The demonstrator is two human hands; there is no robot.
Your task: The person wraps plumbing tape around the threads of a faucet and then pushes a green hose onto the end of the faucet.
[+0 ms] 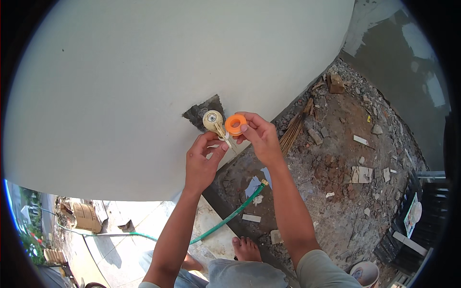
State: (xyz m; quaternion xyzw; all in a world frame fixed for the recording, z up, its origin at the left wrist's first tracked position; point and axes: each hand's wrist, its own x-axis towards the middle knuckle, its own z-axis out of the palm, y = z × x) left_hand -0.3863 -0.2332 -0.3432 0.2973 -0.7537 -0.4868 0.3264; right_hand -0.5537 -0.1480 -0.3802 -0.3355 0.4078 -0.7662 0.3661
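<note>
My left hand (203, 164) pinches a cream plastic tap (211, 119) by its lower part, thumb and fingers closed on it. The tap has a round head with a metal centre and stands in front of the wall; I cannot tell whether it is joined to it. Just right of the tap, my right hand (262, 139) grips an orange spool of thread seal tape (235, 117) between thumb and fingers. White tape shows close to the left fingertips, partly hidden by them.
Behind the hands, the pale wall (120, 96) has a rough dark patch (196, 115). A green hose (228, 219) with a brass end lies below. Rubble (331, 149) and a twig broom (295, 127) are on the right, and a white bucket (367, 271) stands at lower right.
</note>
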